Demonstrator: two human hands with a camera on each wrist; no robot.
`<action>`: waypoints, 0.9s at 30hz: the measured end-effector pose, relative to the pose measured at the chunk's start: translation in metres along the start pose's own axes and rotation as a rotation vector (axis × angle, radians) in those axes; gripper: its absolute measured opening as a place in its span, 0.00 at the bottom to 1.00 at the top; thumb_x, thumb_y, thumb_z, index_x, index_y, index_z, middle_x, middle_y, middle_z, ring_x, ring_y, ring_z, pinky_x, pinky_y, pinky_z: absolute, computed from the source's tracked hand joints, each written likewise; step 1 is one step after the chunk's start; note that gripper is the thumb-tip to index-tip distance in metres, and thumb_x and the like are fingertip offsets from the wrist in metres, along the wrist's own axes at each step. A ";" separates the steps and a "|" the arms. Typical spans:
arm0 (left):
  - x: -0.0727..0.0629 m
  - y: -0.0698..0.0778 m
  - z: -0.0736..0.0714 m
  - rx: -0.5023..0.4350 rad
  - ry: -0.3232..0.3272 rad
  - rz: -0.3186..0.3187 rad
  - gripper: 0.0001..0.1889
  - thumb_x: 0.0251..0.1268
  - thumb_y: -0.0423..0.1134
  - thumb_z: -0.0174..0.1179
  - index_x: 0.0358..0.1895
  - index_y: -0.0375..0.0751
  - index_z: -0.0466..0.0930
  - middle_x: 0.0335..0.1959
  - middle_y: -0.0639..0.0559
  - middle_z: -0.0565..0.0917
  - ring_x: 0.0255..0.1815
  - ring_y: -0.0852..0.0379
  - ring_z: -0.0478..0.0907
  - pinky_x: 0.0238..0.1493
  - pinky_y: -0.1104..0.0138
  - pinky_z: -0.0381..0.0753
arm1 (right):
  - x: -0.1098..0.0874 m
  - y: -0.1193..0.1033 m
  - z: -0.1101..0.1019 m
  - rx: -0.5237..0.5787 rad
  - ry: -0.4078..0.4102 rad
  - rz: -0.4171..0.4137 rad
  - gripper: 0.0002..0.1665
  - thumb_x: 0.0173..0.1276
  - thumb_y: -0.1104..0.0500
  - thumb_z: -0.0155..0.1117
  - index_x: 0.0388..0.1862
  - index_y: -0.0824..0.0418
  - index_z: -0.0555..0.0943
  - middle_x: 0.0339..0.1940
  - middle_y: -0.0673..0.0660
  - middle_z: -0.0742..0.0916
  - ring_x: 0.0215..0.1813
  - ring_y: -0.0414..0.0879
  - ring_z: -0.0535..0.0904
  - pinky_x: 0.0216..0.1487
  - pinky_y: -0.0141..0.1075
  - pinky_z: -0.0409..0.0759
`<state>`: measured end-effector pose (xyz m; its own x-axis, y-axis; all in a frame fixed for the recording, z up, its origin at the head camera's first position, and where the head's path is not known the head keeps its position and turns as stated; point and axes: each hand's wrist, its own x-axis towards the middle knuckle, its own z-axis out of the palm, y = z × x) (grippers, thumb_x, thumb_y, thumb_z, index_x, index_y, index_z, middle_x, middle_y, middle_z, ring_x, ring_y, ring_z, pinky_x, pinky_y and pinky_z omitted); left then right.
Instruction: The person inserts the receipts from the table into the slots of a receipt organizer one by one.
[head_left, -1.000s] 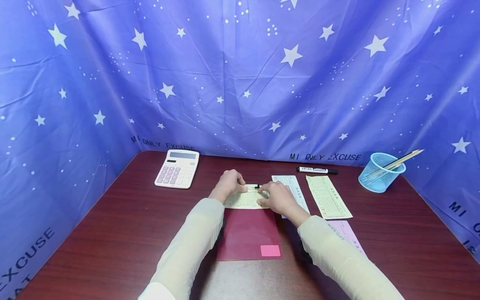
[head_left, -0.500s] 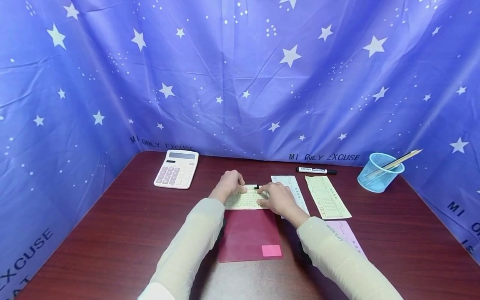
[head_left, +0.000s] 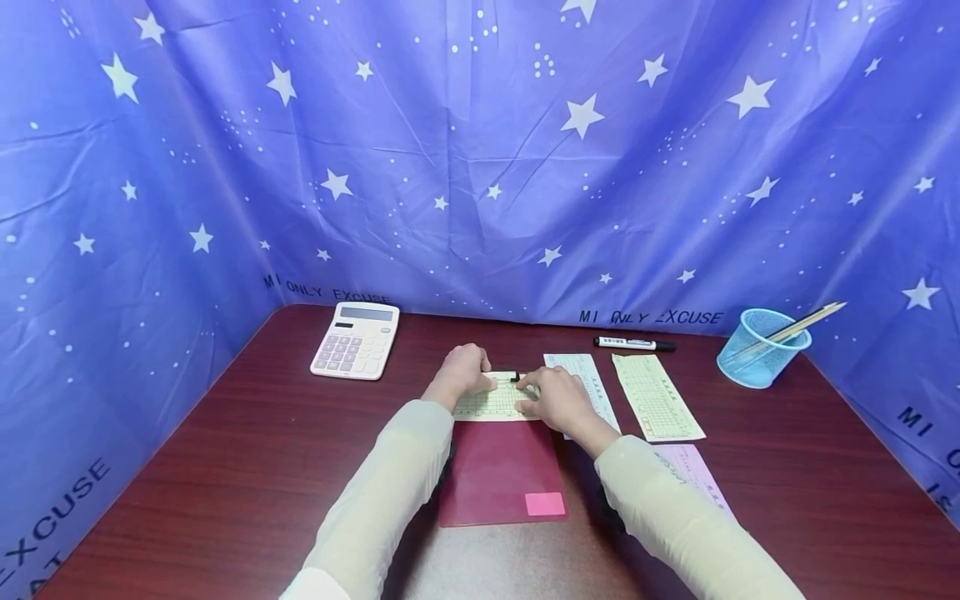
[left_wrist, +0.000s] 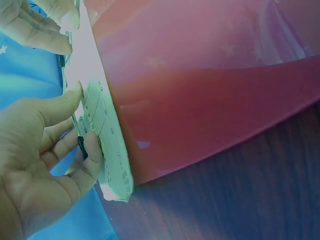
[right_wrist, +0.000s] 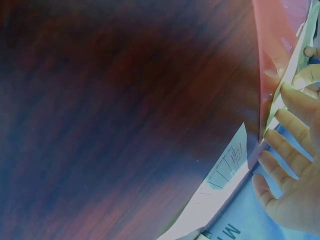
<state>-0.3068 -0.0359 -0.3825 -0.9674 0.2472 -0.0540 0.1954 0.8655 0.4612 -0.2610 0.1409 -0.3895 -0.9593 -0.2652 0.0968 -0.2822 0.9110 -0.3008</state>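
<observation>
A translucent red clip folder (head_left: 504, 467) with a pink label (head_left: 545, 504) lies in front of me. Across its top lies a pale yellow-green printed form (head_left: 491, 407), with a narrow black-ended clip (left_wrist: 81, 145) along the upper edge. My left hand (head_left: 462, 373) pinches the top edge at the clip, thumb over the form and fingers behind it. At the clip's other end my right hand (head_left: 558, 398) has its fingertips on the edge and the form. In the right wrist view the right hand (right_wrist: 295, 150) has its outer fingers spread loosely past the folder's edge.
To the right lie a bluish form (head_left: 581, 375), a yellow form (head_left: 660, 400) and a pink form (head_left: 693, 471). Behind them are a marker (head_left: 633, 342) and a blue mesh pen holder (head_left: 753, 358). A calculator (head_left: 356, 340) sits at the back left, before a starry curtain (head_left: 450, 167).
Both hands keep hold at the folder's top edge with almost no movement. The folder's lower end has shifted slightly to the right.
</observation>
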 end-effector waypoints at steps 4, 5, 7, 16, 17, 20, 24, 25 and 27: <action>-0.003 0.002 -0.002 -0.005 0.010 -0.013 0.10 0.59 0.39 0.76 0.37 0.38 0.85 0.38 0.49 0.85 0.47 0.51 0.80 0.55 0.61 0.79 | -0.001 0.000 0.000 0.005 0.001 -0.004 0.18 0.62 0.52 0.77 0.50 0.55 0.89 0.52 0.57 0.88 0.54 0.57 0.82 0.49 0.52 0.76; -0.003 0.003 -0.002 -0.014 0.011 -0.020 0.10 0.59 0.39 0.76 0.37 0.38 0.85 0.39 0.49 0.85 0.48 0.51 0.80 0.55 0.61 0.79 | -0.001 0.000 0.000 0.008 -0.001 -0.003 0.18 0.62 0.52 0.77 0.50 0.54 0.89 0.52 0.57 0.88 0.54 0.56 0.82 0.50 0.52 0.76; -0.004 0.004 -0.003 -0.030 0.015 -0.029 0.10 0.59 0.38 0.75 0.37 0.38 0.86 0.40 0.48 0.86 0.49 0.50 0.81 0.55 0.60 0.80 | -0.001 0.000 -0.001 0.010 -0.003 0.000 0.18 0.62 0.52 0.77 0.50 0.54 0.89 0.53 0.56 0.88 0.54 0.56 0.82 0.50 0.52 0.76; 0.003 -0.002 -0.001 -0.062 0.040 -0.035 0.08 0.57 0.40 0.77 0.34 0.39 0.90 0.39 0.48 0.88 0.50 0.48 0.82 0.55 0.59 0.80 | -0.001 -0.001 0.000 0.005 -0.005 0.002 0.17 0.63 0.52 0.77 0.50 0.54 0.89 0.52 0.56 0.89 0.54 0.57 0.81 0.50 0.52 0.76; 0.003 -0.002 -0.001 -0.065 0.041 -0.034 0.09 0.56 0.40 0.77 0.34 0.39 0.90 0.39 0.48 0.88 0.50 0.48 0.82 0.55 0.60 0.80 | -0.001 -0.001 0.000 0.005 -0.006 0.004 0.18 0.63 0.52 0.77 0.50 0.54 0.89 0.52 0.56 0.89 0.54 0.57 0.81 0.51 0.52 0.76; 0.002 -0.003 0.000 -0.075 0.039 -0.028 0.09 0.56 0.39 0.77 0.35 0.39 0.90 0.39 0.48 0.88 0.50 0.49 0.82 0.55 0.60 0.80 | -0.001 -0.001 -0.001 -0.003 -0.003 -0.001 0.17 0.62 0.52 0.77 0.50 0.54 0.89 0.52 0.56 0.89 0.54 0.57 0.82 0.50 0.52 0.76; 0.000 -0.002 0.000 -0.075 0.039 -0.016 0.09 0.57 0.39 0.77 0.36 0.39 0.90 0.39 0.49 0.87 0.50 0.49 0.81 0.55 0.60 0.80 | -0.001 -0.001 -0.001 0.009 0.000 -0.013 0.16 0.62 0.52 0.78 0.48 0.54 0.90 0.52 0.57 0.88 0.54 0.57 0.81 0.50 0.52 0.78; 0.000 -0.002 -0.001 -0.073 0.039 -0.013 0.09 0.57 0.39 0.77 0.36 0.39 0.89 0.40 0.48 0.87 0.50 0.49 0.81 0.55 0.60 0.80 | -0.001 0.000 -0.001 0.011 0.003 -0.023 0.15 0.62 0.53 0.78 0.47 0.54 0.90 0.52 0.57 0.88 0.54 0.57 0.81 0.50 0.52 0.78; 0.000 -0.001 -0.001 -0.070 0.041 -0.010 0.09 0.57 0.39 0.77 0.36 0.39 0.89 0.40 0.48 0.87 0.51 0.49 0.81 0.55 0.60 0.80 | 0.000 0.000 -0.001 0.015 0.007 -0.043 0.14 0.61 0.54 0.78 0.46 0.54 0.90 0.51 0.58 0.88 0.54 0.57 0.81 0.51 0.52 0.79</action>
<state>-0.3068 -0.0375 -0.3826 -0.9754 0.2192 -0.0231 0.1753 0.8349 0.5218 -0.2608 0.1416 -0.3882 -0.9462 -0.3019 0.1163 -0.3234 0.8938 -0.3108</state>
